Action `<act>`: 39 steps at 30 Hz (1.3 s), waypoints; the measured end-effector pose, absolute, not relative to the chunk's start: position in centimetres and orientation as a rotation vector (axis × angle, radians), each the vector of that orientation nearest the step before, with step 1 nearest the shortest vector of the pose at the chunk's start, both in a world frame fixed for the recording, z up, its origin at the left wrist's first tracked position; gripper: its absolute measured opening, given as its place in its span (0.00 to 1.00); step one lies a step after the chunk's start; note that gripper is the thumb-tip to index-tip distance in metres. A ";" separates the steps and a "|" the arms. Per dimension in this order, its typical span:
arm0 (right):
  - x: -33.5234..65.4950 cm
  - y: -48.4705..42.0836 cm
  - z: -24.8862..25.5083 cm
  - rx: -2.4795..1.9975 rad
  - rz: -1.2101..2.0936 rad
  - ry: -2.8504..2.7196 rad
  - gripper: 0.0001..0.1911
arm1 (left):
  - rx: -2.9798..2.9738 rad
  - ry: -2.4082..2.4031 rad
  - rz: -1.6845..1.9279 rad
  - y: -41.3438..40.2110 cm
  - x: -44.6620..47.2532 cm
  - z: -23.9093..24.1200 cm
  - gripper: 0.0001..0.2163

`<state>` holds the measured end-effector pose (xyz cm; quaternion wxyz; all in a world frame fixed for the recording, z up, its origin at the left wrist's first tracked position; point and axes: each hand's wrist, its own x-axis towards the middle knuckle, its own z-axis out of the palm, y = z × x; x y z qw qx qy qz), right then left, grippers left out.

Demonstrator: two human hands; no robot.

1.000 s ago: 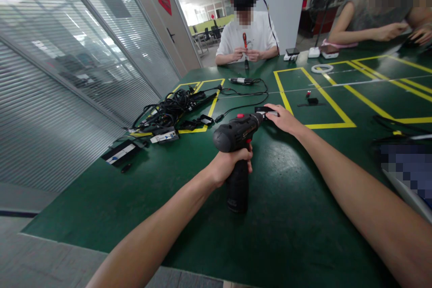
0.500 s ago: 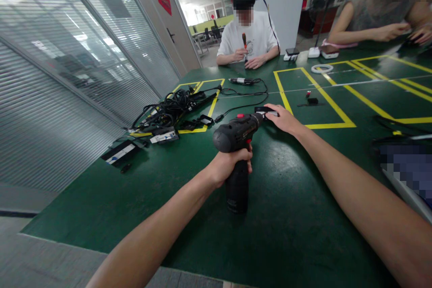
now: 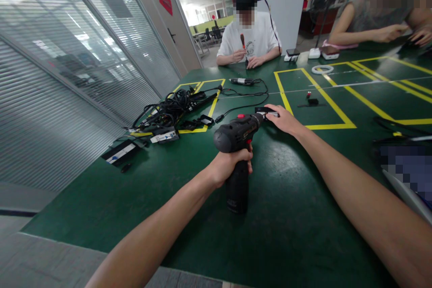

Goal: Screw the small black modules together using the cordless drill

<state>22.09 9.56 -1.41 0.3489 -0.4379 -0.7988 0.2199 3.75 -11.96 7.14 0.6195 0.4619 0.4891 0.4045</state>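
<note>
My left hand [image 3: 232, 166] is closed round the grip of a black cordless drill [image 3: 236, 132] with red buttons. The drill points away from me, its battery base low over the green table. At its chuck end lies a small black part with a pale, silvery face [image 3: 261, 111]. My right hand [image 3: 282, 119] has its fingers pressed on the right end of that part. The drill's front hides the meeting point, so I cannot tell whether the tip touches the part.
A tangle of black cables [image 3: 178, 105] and several black adapters [image 3: 121, 152] lie to the left. Beyond the drill is a corded pen-like tool [image 3: 241, 81]. Across the table [image 3: 162, 202], a person holds a screwdriver [image 3: 242, 41]; another person sits at the far right.
My hands, the drill and the small part keep their places. The screwdriver held by the person opposite has shifted slightly.
</note>
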 end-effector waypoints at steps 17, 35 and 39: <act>22.1 9.6 -1.5 -1.116 0.575 -2.076 0.23 | 1.051 1.126 0.944 -11.8 3.9 7.3 0.08; 22.1 9.4 -1.4 -1.126 0.550 -2.074 0.24 | 1.085 1.107 0.933 -11.8 3.8 7.4 0.08; 22.1 9.5 -1.4 -1.131 0.541 -2.078 0.23 | 1.079 1.110 0.931 -11.7 3.8 7.4 0.08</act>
